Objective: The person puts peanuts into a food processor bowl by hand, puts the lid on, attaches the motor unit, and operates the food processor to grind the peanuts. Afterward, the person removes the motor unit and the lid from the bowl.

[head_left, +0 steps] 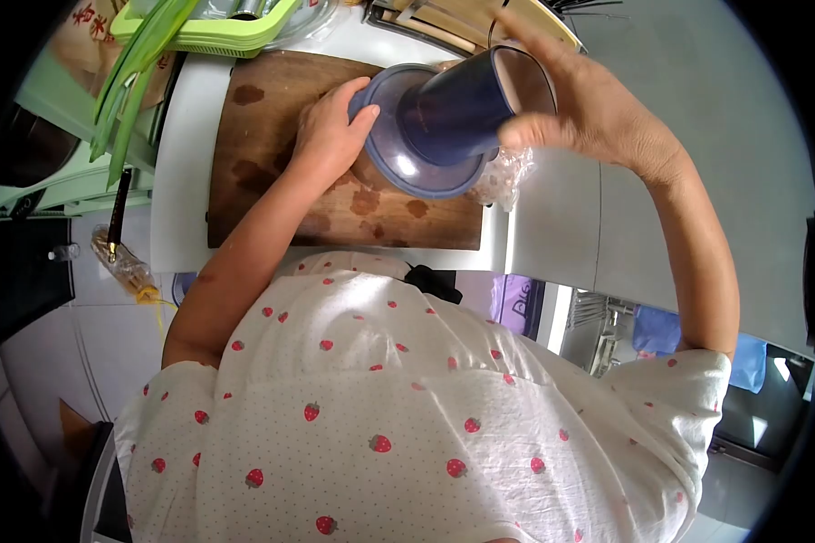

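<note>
A dark blue food chopper (453,113) stands on the cutting board (263,195), a cylinder-shaped motor unit above a wide, see-through round part with a blue rim. It looks tilted to the right in the head view. My left hand (330,136) grips the left side of the rim, its thumb on the upper surface. Around the top of the cylinder my right hand (589,104) is spread, thumb and fingers apart and smeared by motion. Whether its thumb touches the cylinder I cannot tell. What the see-through part holds is hidden.
Crumpled clear plastic (507,176) lies right of the chopper. Behind the board are a green basket (217,34) with long green leaves (140,77) over it, and a wooden-coloured rack (444,23). A grey worktop (679,81) stretches along the right.
</note>
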Demonstrator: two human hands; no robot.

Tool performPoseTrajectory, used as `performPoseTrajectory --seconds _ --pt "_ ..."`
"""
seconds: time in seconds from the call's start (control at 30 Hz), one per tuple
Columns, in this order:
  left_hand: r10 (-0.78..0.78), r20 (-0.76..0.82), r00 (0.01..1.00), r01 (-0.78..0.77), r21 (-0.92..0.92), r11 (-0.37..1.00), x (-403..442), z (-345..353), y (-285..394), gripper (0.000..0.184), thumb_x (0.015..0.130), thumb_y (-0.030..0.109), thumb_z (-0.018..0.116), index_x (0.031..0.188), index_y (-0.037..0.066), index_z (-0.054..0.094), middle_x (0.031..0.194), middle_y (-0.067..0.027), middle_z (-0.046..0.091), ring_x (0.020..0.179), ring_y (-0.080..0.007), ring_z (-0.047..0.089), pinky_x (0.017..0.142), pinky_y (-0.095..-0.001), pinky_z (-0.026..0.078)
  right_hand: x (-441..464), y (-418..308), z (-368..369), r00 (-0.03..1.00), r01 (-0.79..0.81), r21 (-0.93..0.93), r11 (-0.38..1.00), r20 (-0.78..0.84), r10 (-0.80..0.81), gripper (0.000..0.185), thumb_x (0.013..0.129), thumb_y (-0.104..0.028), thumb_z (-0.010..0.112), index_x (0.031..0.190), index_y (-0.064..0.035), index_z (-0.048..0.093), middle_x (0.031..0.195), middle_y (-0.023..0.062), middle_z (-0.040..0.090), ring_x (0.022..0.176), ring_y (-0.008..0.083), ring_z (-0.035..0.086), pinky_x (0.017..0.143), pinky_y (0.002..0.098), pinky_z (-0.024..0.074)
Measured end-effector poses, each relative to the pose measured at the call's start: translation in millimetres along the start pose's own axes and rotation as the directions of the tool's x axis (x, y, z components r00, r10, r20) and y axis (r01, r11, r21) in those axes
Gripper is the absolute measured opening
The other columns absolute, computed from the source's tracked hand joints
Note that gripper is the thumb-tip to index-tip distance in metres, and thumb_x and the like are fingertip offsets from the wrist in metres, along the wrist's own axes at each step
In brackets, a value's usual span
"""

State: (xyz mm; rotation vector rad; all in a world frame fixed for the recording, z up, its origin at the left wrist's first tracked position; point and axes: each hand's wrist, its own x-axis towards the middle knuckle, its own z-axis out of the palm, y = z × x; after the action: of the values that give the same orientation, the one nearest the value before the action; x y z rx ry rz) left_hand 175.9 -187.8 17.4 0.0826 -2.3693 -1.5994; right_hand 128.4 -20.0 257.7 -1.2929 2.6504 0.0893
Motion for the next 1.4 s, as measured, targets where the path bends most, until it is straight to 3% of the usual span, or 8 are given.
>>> performPoseTrajectory --seconds 0.07,0.2,0.4,0.63,0.77,1.1,1.3,1.4 --pt "-0.004 0.002 1.0 0.004 -0.011 1.0 -1 0 0 0.042 0.086 0.026 0.059 0.123 0.006 0.052 0.11 -0.0178 0.062 0.1 -0.0302 0.06 0.087 -0.0359 0.045 2 0 -2 0.981 -0.195 -0.191 0.962 -0.024 0.194 0.098 0.07 -0.078 0.043 0.133 -0.0024 0.04 0.106 0.0268 0.06 0.095 0.0362 0.063 0.086 0.0426 0.0503" --pt "-0.01 0.008 1.0 0.01 -0.014 1.0 0 -1 2 0.042 0.086 0.025 0.059 0.123 0.005 0.052 0.11 -0.0182 0.061 0.101 -0.0302 0.059 0.087 -0.0361 0.045 7 -7 -2 0.901 -0.37 -0.14 0.918 0.187 0.392 0.093 0.07 -0.073 0.052 0.131 -0.0035 0.041 0.097 0.0266 0.063 0.087 0.0384 0.065 0.082 0.0428 0.0515" --pt "-0.004 0.021 1.0 0.005 -0.065 0.998 -1 -1 0 0.041 0.086 0.023 0.06 0.122 0.005 0.053 0.109 -0.0187 0.062 0.101 -0.03 0.06 0.087 -0.036 0.045 -13 10 12 0.999 0.014 0.072 0.997 0.042 -0.017 0.083 0.062 0.005 0.072 0.132 -0.0279 0.042 0.142 0.0072 0.036 0.123 0.0314 0.044 0.099 0.0412 0.046" --pt "-0.03 0.037 0.999 0.033 -0.073 0.997 -2 -4 5 0.039 0.087 0.02 0.059 0.122 0.005 0.053 0.108 -0.0179 0.063 0.1 -0.0278 0.06 0.087 -0.0342 0.045 -11 8 3 0.99 0.142 0.099 0.985 -0.031 -0.139 0.088 0.063 -0.027 0.078 0.139 -0.0182 0.035 0.133 0.0142 0.046 0.121 0.0365 0.045 0.097 0.0422 0.0453" --pt "0.01 0.008 1.0 -0.01 -0.07 0.997 -1 -2 2 0.04 0.087 0.02 0.059 0.123 0.005 0.052 0.108 -0.0179 0.062 0.101 -0.0277 0.06 0.087 -0.0342 0.045 -8 -10 1 0.94 -0.336 -0.094 0.937 0.024 0.34 0.095 0.061 -0.044 0.077 0.138 -0.0064 0.035 0.117 0.0242 0.055 0.108 0.0384 0.055 0.091 0.0426 0.047" --pt "-0.075 0.068 0.995 0.075 -0.001 0.997 -1 -2 -1 0.043 0.086 0.025 0.058 0.123 0.004 0.051 0.113 -0.0189 0.06 0.104 -0.0303 0.058 0.089 -0.0346 0.044 -16 12 11 0.966 0.235 0.038 0.971 -0.123 -0.229 0.077 0.066 -0.022 0.078 0.132 -0.0086 0.041 0.112 0.0214 0.057 0.088 0.0348 0.063 0.077 0.0401 0.052" --pt "-0.06 0.04 0.997 0.059 0.021 0.998 -1 -3 5 0.046 0.087 0.026 0.057 0.126 0.005 0.048 0.117 -0.019 0.058 0.109 -0.0315 0.056 0.092 -0.0361 0.043 -5 -19 -7 0.926 -0.297 -0.358 0.885 0.116 0.358 0.087 0.074 -0.069 0.054 0.115 0.0088 0.048 0.077 0.0195 0.065 0.078 0.0353 0.065 0.072 0.041 0.0515" --pt "-0.065 0.048 0.997 0.064 0.016 0.998 -1 -4 4 0.045 0.087 0.026 0.056 0.126 0.005 0.049 0.117 -0.0192 0.058 0.107 -0.0324 0.056 0.091 -0.0366 0.043 -11 -4 -4 0.998 -0.051 -0.289 0.956 0.022 0.06 0.077 0.067 -0.039 0.074 0.127 -0.0025 0.041 0.087 0.0184 0.065 0.087 0.0352 0.063 0.076 0.041 0.0505"
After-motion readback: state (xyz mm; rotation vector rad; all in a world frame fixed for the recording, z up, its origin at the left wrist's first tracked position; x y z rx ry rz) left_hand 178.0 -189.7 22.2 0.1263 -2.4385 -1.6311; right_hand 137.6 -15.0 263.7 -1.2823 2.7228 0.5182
